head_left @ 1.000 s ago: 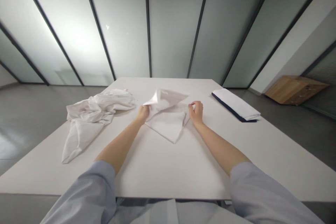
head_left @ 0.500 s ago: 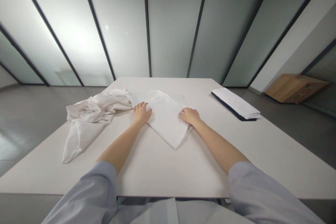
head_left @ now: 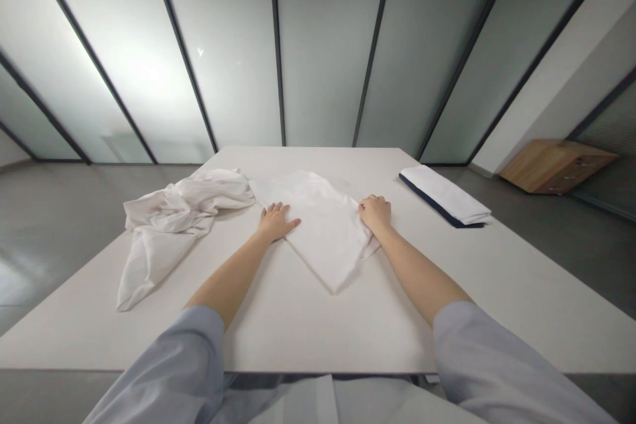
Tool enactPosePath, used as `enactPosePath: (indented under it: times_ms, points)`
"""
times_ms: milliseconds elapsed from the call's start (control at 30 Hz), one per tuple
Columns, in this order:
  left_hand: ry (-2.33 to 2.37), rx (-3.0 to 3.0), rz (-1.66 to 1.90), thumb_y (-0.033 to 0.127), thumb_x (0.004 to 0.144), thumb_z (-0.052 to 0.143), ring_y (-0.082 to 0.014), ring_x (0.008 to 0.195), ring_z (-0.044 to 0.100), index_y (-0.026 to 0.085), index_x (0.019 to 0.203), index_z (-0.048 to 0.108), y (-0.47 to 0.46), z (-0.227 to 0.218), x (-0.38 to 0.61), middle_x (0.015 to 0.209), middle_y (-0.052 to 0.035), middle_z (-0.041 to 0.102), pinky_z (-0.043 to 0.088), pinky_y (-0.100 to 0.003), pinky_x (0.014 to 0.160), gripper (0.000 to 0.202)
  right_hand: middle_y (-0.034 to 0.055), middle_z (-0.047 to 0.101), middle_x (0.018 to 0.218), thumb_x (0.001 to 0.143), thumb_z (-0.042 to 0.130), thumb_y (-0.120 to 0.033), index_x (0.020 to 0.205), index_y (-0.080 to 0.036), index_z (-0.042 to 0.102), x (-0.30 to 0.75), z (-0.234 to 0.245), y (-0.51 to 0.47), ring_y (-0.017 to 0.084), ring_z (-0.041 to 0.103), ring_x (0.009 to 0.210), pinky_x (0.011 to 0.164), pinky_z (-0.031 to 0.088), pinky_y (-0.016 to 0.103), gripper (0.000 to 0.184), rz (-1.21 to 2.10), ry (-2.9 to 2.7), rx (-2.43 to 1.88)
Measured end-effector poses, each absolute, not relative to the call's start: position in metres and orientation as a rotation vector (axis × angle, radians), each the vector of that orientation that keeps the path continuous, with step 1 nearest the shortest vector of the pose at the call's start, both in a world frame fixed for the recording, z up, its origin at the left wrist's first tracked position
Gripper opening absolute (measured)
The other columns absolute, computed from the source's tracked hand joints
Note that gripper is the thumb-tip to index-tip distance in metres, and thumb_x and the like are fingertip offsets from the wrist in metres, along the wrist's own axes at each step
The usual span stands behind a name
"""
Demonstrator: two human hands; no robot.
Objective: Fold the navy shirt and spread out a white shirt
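A thin white cloth (head_left: 325,225) lies in front of me on the table, one corner pointing toward me. My left hand (head_left: 275,222) rests on its left edge, fingers spread and palm down. At the cloth's right edge, my right hand (head_left: 375,213) has its fingers curled in, pinching the fabric. Loose layers of the cloth show just below that hand. To the left, a crumpled heap of off-white fabric (head_left: 183,212) lies close to the cloth's far left side.
On the right of the white table (head_left: 308,338) sits a folded white cloth (head_left: 447,193) on top of a folded dark navy cloth (head_left: 432,207). Frosted glass panels (head_left: 328,46) stand behind the table. A wooden cabinet (head_left: 551,165) is on the floor at right.
My right hand has moved right, pulling the cloth's edge outward. My left hand has shifted slightly right and nearer, its fingers more spread. The cloth's near corner has come a little closer.
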State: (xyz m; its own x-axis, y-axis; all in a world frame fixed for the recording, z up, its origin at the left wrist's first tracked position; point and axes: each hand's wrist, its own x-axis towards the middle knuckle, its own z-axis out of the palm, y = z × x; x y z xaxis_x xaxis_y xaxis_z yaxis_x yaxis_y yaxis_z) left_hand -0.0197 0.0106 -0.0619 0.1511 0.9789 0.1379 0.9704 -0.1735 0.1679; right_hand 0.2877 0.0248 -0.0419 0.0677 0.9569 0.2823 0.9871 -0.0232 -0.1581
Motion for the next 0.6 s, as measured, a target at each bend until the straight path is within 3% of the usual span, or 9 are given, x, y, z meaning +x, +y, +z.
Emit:
enactPosePath:
  times_ms: [167,233,333,433,533,600]
  points:
    - [2.020,2.397,0.427,0.058,0.084,0.052,-0.0340,0.141,0.028,0.016,0.145,0.037,0.009,-0.060,-0.015,0.152,-0.0187,0.033,0.021,-0.052,0.114,0.076,0.0122,0.068,0.103,0.090,0.041,-0.024,0.099,-0.018,0.069,0.276,-0.032,0.022,0.026,0.058,0.100,0.088,0.040,0.036,0.030,-0.133,-1.903,-1.826]
    - [1.949,2.487,0.546,0.050,0.082,0.059,-0.0336,0.141,0.028,0.015,0.149,0.028,0.007,-0.056,-0.012,0.155,-0.0191,0.026,0.024,-0.050,0.113,0.082,0.0093,0.070,0.096,0.089,0.042,-0.025,0.101,-0.017,0.067,0.261,-0.027,0.014,0.022,0.061,0.089,0.082,0.042,0.031,0.029,0.027,-1.974,-1.652]
    - [1.731,2.672,0.689,0.031,0.079,0.064,-0.0321,0.140,0.030,0.024,0.152,0.020,0.003,-0.050,-0.006,0.161,-0.0130,0.010,0.034,-0.047,0.109,0.086,0.0039,0.070,0.085,0.087,0.045,-0.027,0.094,-0.018,0.067,0.231,-0.022,-0.007,0.018,0.060,0.076,0.072,0.044,0.026,0.024,0.371,-2.192,-1.278]
    - [1.514,2.834,0.616,0.017,0.076,0.063,-0.0313,0.140,0.030,0.029,0.147,0.034,-0.001,-0.046,0.000,0.161,-0.0074,0.009,0.035,-0.046,0.109,0.078,0.0009,0.070,0.080,0.084,0.052,-0.029,0.087,-0.019,0.068,0.204,-0.021,-0.027,0.016,0.060,0.071,0.068,0.045,0.025,0.019,0.739,-2.413,-0.964]
    - [1.377,2.909,0.440,0.018,0.080,0.060,-0.0281,0.137,0.035,0.027,0.130,0.058,-0.004,-0.046,0.002,0.157,-0.0061,0.027,0.037,-0.041,0.110,0.052,0.0019,0.072,0.084,0.085,0.053,-0.031,0.086,-0.018,0.070,0.198,-0.023,-0.026,0.016,0.063,0.077,0.073,0.048,0.026,0.021,1.075,-2.393,-0.880]
    - [1.398,2.905,0.391,0.020,0.083,0.057,-0.0267,0.132,0.043,0.025,0.123,0.063,-0.004,-0.047,0.002,0.153,-0.0065,0.035,0.040,-0.039,0.107,0.041,0.0045,0.072,0.096,0.089,0.045,-0.031,0.093,-0.018,0.070,0.207,-0.026,-0.013,0.017,0.066,0.087,0.080,0.049,0.028,0.028,1.150,-2.173,-0.970]
